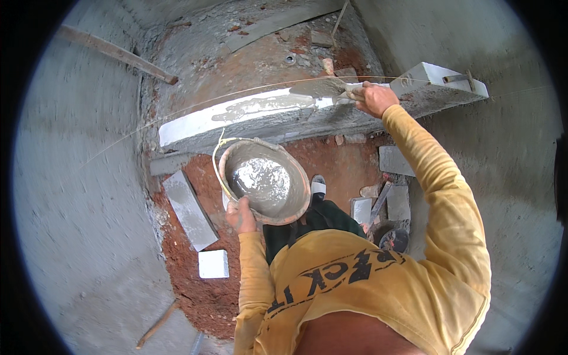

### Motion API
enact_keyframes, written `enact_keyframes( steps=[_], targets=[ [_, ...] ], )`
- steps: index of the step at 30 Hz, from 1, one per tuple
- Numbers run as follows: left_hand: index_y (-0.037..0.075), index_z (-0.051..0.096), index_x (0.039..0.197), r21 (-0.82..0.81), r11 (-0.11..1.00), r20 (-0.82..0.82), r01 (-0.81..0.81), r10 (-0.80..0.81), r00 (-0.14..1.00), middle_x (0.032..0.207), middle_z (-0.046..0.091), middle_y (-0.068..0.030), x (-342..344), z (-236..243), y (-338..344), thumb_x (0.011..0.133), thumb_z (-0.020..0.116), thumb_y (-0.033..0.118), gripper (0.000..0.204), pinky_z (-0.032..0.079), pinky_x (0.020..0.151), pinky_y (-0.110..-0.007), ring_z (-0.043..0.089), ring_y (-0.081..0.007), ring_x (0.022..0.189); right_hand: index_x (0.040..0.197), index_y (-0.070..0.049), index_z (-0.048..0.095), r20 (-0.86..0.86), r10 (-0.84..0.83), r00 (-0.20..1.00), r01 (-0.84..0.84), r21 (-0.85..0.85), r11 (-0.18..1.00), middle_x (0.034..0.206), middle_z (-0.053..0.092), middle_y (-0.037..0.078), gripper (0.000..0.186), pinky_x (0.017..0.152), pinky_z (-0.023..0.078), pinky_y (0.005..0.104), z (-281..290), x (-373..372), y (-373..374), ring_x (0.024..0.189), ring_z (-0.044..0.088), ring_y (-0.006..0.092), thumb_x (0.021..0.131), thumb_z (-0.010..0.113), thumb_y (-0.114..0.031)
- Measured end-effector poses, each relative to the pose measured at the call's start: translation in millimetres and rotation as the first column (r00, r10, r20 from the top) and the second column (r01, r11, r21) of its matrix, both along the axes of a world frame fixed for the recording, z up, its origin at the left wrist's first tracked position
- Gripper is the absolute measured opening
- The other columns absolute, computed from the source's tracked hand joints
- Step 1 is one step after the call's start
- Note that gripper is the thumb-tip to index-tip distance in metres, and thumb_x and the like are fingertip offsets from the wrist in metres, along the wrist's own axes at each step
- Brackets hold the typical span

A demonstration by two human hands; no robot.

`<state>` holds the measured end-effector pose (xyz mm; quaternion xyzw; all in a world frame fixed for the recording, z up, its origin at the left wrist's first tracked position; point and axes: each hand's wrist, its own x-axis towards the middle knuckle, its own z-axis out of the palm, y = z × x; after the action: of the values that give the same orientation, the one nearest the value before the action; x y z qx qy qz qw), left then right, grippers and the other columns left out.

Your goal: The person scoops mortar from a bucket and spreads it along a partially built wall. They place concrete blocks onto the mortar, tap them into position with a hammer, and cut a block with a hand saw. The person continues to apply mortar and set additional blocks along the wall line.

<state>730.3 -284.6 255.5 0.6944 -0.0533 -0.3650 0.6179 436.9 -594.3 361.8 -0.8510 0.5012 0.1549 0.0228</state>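
Observation:
My left hand [241, 215] is closed on the near left rim of a round bucket [300, 188], which tilts beside the low block wall. Wet grey mortar [263, 180] lies in the bucket, and its pale handle hangs over the left side. At the top of the wall, my right hand [377, 99] grips a trowel [318, 87], its blade flat over the top face and grey with mortar. A streak of mortar [260, 106] covers part of the white top of the low block wall [188, 128]. The trowel's handle is mostly hidden by my fingers.
A taut string [222, 93] runs along the wall's top. One white block [435, 74] stands on its right end. Loose blocks, including a long slab [190, 210] and a small white block [213, 264], lie on red soil. A timber [121, 54] leans at the far left.

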Motion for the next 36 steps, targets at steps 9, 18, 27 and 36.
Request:
enact_keyframes(
  steps=[9, 18, 27, 36],
  targets=[
    [-0.002, 0.062, 0.079, 0.008, 0.997, 0.03, 0.074, -0.075, 0.997, 0.077, 0.061, -0.0015, -68, 16, -28, 0.078, 0.063, 0.005, 0.007, 0.043, 0.061, -0.025, 0.051, -0.0081, 0.066, 0.106, -0.003, 0.065, 0.045, 0.215, 0.975, -0.216, 0.373, 0.902, 0.096, 0.068, 0.02, 0.037, 0.081, 0.052, 0.0444, 23, -31, 61, 0.093, 0.066, 0.0342, 0.081, 0.062, -0.03],
    [-0.003, 0.064, 0.088, -0.053, 0.976, 0.033, 0.214, -0.212, 0.977, 0.084, 0.065, -0.0025, -144, 10, -61, 0.079, 0.063, 0.005, 0.012, 0.047, 0.068, -0.025, 0.056, -0.0095, 0.072, 0.101, -0.009, 0.066, 0.202, -0.125, 0.971, 0.028, 0.422, 0.906, 0.092, 0.069, 0.017, 0.03, 0.08, 0.052, 0.0455, -72, -81, 117, 0.09, 0.066, 0.0351, 0.081, 0.061, -0.032],
    [0.0, 0.06, 0.085, -0.053, 0.966, -0.106, 0.253, -0.257, 0.96, 0.082, 0.062, -0.003, -192, -2, -103, 0.078, 0.063, 0.006, 0.01, 0.046, 0.064, -0.026, 0.056, -0.0114, 0.069, 0.103, -0.01, 0.066, 0.575, -0.381, 0.724, 0.138, 0.421, 0.897, 0.092, 0.067, 0.019, 0.037, 0.077, 0.05, 0.0448, -73, -183, 112, 0.087, 0.063, 0.0399, 0.076, 0.07, -0.036],
    [-0.001, 0.062, 0.078, -0.041, 0.961, -0.056, 0.275, -0.277, 0.959, 0.076, 0.06, -0.0001, -218, -12, -125, 0.078, 0.063, 0.005, 0.006, 0.043, 0.06, -0.025, 0.051, -0.0082, 0.064, 0.106, -0.004, 0.063, 0.498, -0.867, -0.032, 0.222, 0.849, 0.48, 0.071, 0.058, 0.006, 0.029, 0.046, 0.045, 0.0268, -42, -259, 52, 0.052, 0.055, 0.0124, 0.089, 0.061, -0.028]
  ],
)
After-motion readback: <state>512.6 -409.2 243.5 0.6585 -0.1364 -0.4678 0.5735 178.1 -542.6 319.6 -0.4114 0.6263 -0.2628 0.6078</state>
